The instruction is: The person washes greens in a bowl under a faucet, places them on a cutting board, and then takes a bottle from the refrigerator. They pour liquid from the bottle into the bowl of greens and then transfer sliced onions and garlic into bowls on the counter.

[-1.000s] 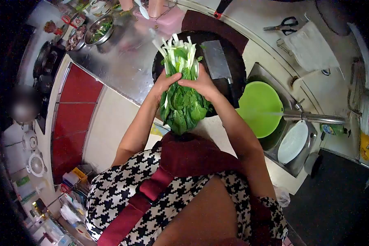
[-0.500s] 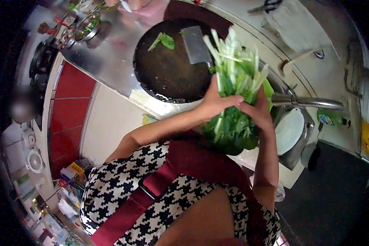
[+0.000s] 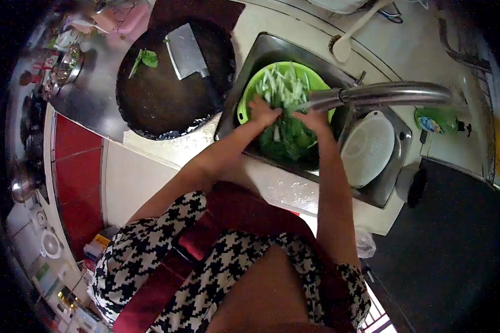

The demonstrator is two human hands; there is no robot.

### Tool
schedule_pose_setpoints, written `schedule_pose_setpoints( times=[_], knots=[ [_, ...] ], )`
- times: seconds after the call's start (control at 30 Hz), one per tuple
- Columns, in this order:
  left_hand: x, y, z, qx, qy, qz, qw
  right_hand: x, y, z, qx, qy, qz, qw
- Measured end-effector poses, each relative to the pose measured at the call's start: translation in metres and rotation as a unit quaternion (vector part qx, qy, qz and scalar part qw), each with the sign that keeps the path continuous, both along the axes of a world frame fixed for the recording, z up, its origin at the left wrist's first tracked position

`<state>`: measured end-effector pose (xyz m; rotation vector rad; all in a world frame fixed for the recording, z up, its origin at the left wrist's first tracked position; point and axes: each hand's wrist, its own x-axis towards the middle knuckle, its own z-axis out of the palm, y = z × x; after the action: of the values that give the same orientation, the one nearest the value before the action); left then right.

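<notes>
Two hands on one bunch of greens [image 3: 286,119], and it is down in the sink [image 3: 250,72]: the left hand [image 3: 263,111] clasps the near-left side of the bundle, the right hand [image 3: 313,119] clasps the other side, fingers wrapped round the stalks on both. Dark leaves hang toward the person, over the sink's near edge; the pale cut stems fan out into the green basin [image 3: 249,91] sitting in the sink. Just above the right hand runs the steel tap [image 3: 383,94], its spout ending right over the stems. Beside the basin, to the right in the same sink, lies a white colander [image 3: 368,147]. Left of the sink, on the counter [image 3: 166,150], sits a round dark board [image 3: 166,94] with a cleaver [image 3: 185,51] lying flat on it and a loose leaf [image 3: 144,59] near its far-left edge. Further off on the counter behind the sink, a white brush [image 3: 347,41], and over on the right a green bottle [image 3: 436,122].
</notes>
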<state>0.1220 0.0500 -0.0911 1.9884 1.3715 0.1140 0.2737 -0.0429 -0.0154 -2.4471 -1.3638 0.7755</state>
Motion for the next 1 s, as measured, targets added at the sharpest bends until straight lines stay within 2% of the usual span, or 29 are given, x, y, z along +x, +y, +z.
schedule_pose_setpoints(
  times=[0.03, 0.07, 0.17, 0.2, 0.3, 0.33, 0.43, 0.57, 0.67, 0.77, 0.87, 0.97, 1.0],
  knots=[
    [-0.006, 0.009, 0.004, -0.078, 0.025, -0.007, 0.997, 0.001, -0.003, -0.015, 0.042, -0.086, 0.028, 0.995],
    [-0.012, 0.003, 0.032, -0.109, -0.036, 0.047, 0.992, 0.003, -0.006, -0.025, 0.067, -0.069, 0.009, 0.995],
    [-0.016, -0.007, 0.035, 0.110, -0.056, -0.112, 0.986, 0.002, -0.004, -0.048, 0.086, -0.020, -0.061, 0.994],
    [-0.014, -0.008, 0.051, 0.149, 0.033, -0.210, 0.966, 0.001, -0.004, -0.057, 0.109, -0.072, -0.036, 0.991],
    [-0.006, -0.015, 0.050, 0.161, 0.153, -0.367, 0.903, 0.001, -0.002, -0.090, 0.188, -0.222, 0.044, 0.956],
    [-0.004, -0.017, 0.053, 0.120, 0.207, -0.370, 0.898, -0.007, 0.005, -0.082, 0.166, -0.225, 0.047, 0.959],
    [-0.009, -0.020, 0.026, 0.045, 0.181, -0.328, 0.926, -0.038, 0.012, -0.092, 0.054, -0.260, 0.028, 0.964],
    [-0.008, -0.025, 0.011, 0.088, 0.215, -0.336, 0.913, -0.045, 0.015, -0.098, 0.019, -0.195, 0.003, 0.981],
    [0.001, -0.027, 0.002, 0.073, 0.237, -0.335, 0.909, -0.046, 0.020, -0.099, -0.033, -0.224, -0.010, 0.974],
    [0.001, -0.027, 0.002, 0.062, 0.221, -0.334, 0.914, -0.047, 0.018, -0.107, 0.056, -0.234, -0.015, 0.970],
    [0.001, -0.035, -0.019, 0.097, 0.126, -0.256, 0.953, -0.042, 0.018, -0.119, 0.099, -0.252, -0.021, 0.963],
    [0.005, -0.033, -0.019, 0.076, 0.086, -0.235, 0.965, -0.035, 0.018, -0.122, 0.106, -0.236, -0.008, 0.966],
    [0.006, -0.022, 0.002, 0.028, 0.167, -0.302, 0.938, -0.033, 0.019, -0.113, 0.078, -0.264, 0.019, 0.961]
  ],
)
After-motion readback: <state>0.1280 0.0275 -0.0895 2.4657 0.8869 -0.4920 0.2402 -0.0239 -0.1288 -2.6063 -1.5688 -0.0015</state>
